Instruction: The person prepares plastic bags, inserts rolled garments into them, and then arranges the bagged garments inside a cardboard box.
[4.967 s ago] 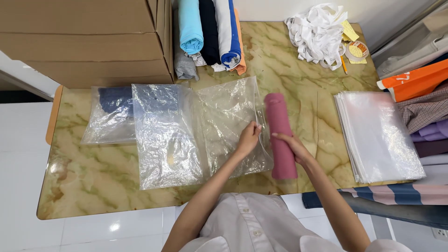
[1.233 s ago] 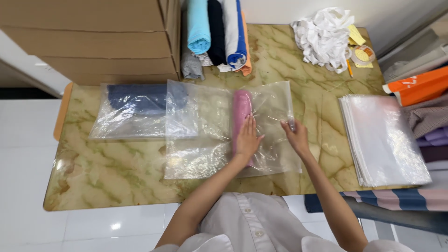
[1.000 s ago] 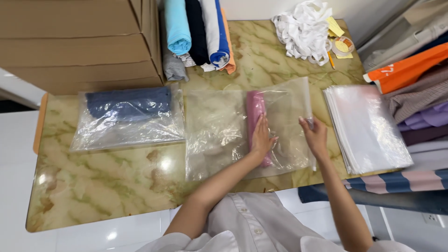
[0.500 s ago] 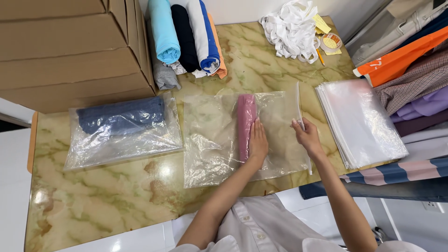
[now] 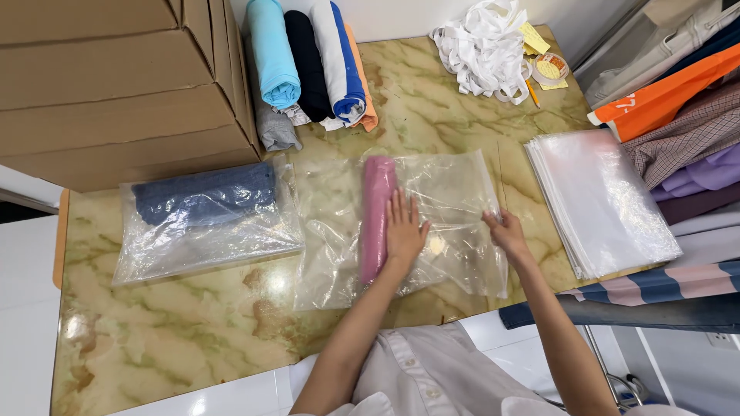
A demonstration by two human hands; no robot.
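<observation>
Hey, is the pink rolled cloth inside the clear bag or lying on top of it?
Inside. The pink rolled cloth shows through the film of the clear bag, and the left hand presses flat on the plastic over it.

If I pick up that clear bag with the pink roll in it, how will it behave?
The clear plastic bag looks thin and wrinkled, so it would probably sag. The pink rolled cloth fills only one side, so it may slide or roll. The left hand presses beside it.
</observation>
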